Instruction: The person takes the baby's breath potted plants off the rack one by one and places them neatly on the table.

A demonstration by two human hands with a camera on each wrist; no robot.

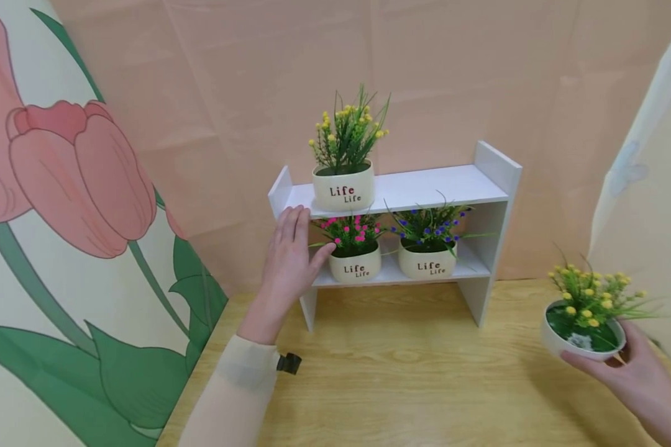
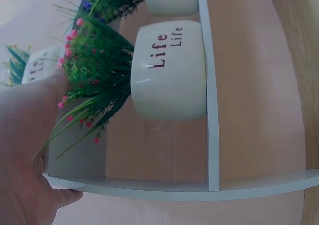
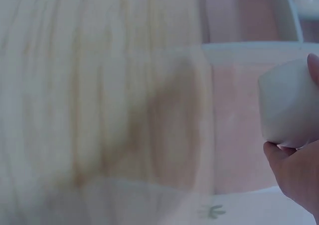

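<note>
The right hand (image 1: 643, 375) holds a white, rounded pot of yellow flowers with green leaves (image 1: 584, 323), fingers and thumb around its side. This held pot is tilted above the pale wood-grain counter (image 1: 397, 379), at four o'clock from the white two-tier shelf (image 1: 442, 183) and apart from it. At the shelf's nine o'clock, the left hand (image 1: 293, 254) rests on the upper corner, fingers mostly straight, thumb spread wide. Around the shelf's middle stand three cream pots lettered "Life": a yellow-flowered one (image 1: 343, 186) upright on top at eleven o'clock, a pink-flowered one (image 1: 355, 267) below at eight, and a blue-flowered one (image 1: 427, 264) at four.
</note>
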